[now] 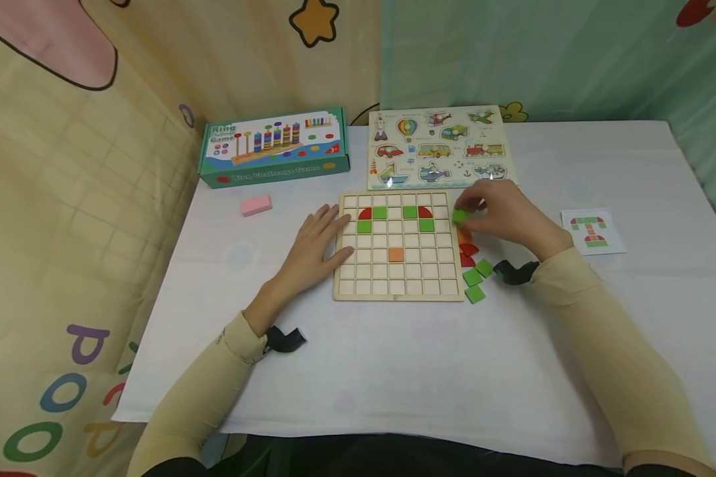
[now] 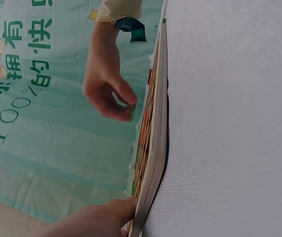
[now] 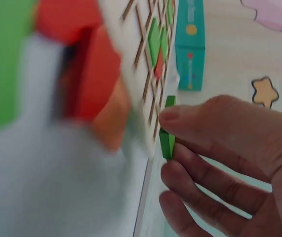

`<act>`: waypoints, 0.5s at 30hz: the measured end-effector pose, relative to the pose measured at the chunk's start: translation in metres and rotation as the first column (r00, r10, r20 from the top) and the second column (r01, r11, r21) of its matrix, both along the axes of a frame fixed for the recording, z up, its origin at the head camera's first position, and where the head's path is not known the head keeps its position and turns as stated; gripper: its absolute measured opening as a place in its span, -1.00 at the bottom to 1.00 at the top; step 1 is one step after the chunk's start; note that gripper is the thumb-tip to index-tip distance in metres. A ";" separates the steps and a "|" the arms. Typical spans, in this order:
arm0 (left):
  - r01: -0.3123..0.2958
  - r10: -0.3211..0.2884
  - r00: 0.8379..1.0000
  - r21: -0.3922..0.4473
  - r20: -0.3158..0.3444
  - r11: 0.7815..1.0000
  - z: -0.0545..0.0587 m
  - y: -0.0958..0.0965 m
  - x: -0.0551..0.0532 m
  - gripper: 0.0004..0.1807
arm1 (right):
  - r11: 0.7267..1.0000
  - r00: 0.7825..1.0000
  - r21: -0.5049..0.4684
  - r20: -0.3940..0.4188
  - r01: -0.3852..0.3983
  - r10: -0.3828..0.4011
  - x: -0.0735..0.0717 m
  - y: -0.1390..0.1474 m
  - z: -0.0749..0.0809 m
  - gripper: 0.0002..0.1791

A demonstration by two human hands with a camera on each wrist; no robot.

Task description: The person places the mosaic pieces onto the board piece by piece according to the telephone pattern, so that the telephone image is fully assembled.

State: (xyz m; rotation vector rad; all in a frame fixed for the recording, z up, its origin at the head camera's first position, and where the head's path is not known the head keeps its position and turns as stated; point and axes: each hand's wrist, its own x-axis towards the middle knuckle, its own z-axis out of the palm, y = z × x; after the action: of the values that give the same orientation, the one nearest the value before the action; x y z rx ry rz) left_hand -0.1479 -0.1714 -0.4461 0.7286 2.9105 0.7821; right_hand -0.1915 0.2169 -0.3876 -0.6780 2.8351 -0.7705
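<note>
A wooden grid board (image 1: 370,271) lies mid-table, with several green and red tiles in its upper rows and one orange tile (image 1: 396,254) near its middle. My left hand (image 1: 313,248) rests at the board's left edge, fingers spread and straight. In the left wrist view, that hand's thumb (image 2: 113,211) touches the board's side. My right hand (image 1: 504,212) pinches a green square tile (image 3: 167,143) between thumb and fingers, just above the board's upper right edge. Loose green tiles (image 1: 473,277), red tiles (image 1: 468,250) and an orange tile (image 1: 464,235) lie along the board's right side.
A pattern card (image 1: 593,232) lies at the right. Behind the board are a picture puzzle board (image 1: 441,147) and a green ring game box (image 1: 274,147). A pink block (image 1: 255,205) lies at the left. Patterned curtains enclose the back and left.
</note>
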 end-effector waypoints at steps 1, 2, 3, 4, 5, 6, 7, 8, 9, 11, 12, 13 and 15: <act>0.000 0.000 1.000 0.001 -0.001 1.000 0.000 0.000 0.000 -0.25 | 1.000 1.000 -0.005 -0.005 -0.002 0.002 -0.003 -0.007 0.002 -0.71; 0.001 -0.001 1.000 0.002 -0.002 1.000 -0.001 0.000 0.000 -0.25 | 1.000 1.000 -0.008 -0.008 -0.005 0.005 -0.006 -0.014 0.003 -0.71; 0.002 -0.002 1.000 0.004 0.000 1.000 -0.001 0.000 0.000 -0.25 | 1.000 1.000 -0.012 -0.009 -0.008 0.008 -0.008 -0.021 0.004 -0.72; 0.003 -0.003 1.000 0.004 -0.001 1.000 -0.001 0.000 0.000 -0.25 | 1.000 1.000 -0.011 -0.011 -0.012 0.011 -0.011 -0.028 0.005 -0.73; 0.002 -0.002 1.000 0.001 -0.001 1.000 -0.001 0.000 0.001 -0.25 | 1.000 1.000 -0.008 -0.018 -0.022 0.022 -0.013 -0.035 0.006 -0.74; 0.002 -0.002 1.000 -0.002 -0.001 1.000 0.000 0.000 0.001 -0.25 | 0.999 0.999 -0.008 -0.017 -0.032 0.032 -0.015 -0.042 0.006 -0.75; 0.001 -0.001 1.000 -0.003 -0.001 1.000 0.000 0.000 0.001 -0.25 | 0.999 0.999 -0.004 -0.012 -0.045 0.045 -0.018 -0.048 0.007 -0.75; 0.000 0.000 1.000 -0.004 -0.002 1.000 0.001 0.000 0.001 -0.25 | 0.998 0.998 0.002 -0.004 -0.058 0.059 -0.020 -0.055 0.007 -0.76; 0.000 0.000 1.000 -0.005 -0.002 1.000 0.001 0.000 0.001 -0.25 | 0.997 0.997 0.009 0.000 -0.072 0.072 -0.022 -0.061 0.007 -0.77; -0.002 0.002 1.000 -0.008 -0.001 1.000 0.001 0.000 0.001 -0.25 | 0.995 0.995 0.021 0.006 -0.098 0.098 -0.025 -0.072 0.007 -0.77; -0.003 0.003 1.000 -0.009 0.000 1.000 0.001 0.000 0.001 -0.24 | 0.994 0.994 0.024 0.009 -0.109 0.108 -0.026 -0.077 0.007 -0.76; -0.003 0.003 1.000 -0.009 0.001 1.000 0.001 0.000 0.000 -0.24 | 0.993 0.993 0.027 0.009 -0.117 0.117 -0.027 -0.081 0.006 -0.76; -0.003 0.003 1.000 -0.008 0.001 1.000 0.001 0.000 0.000 -0.24 | 0.991 0.991 0.031 0.005 -0.131 0.131 -0.029 -0.089 0.005 -0.75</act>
State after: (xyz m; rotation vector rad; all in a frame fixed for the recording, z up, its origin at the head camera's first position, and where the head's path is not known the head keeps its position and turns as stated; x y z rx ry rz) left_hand -0.1477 -0.1713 -0.4450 0.7234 2.9122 0.7699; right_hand -0.2208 0.1278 -0.3829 -0.8472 2.7605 -0.7038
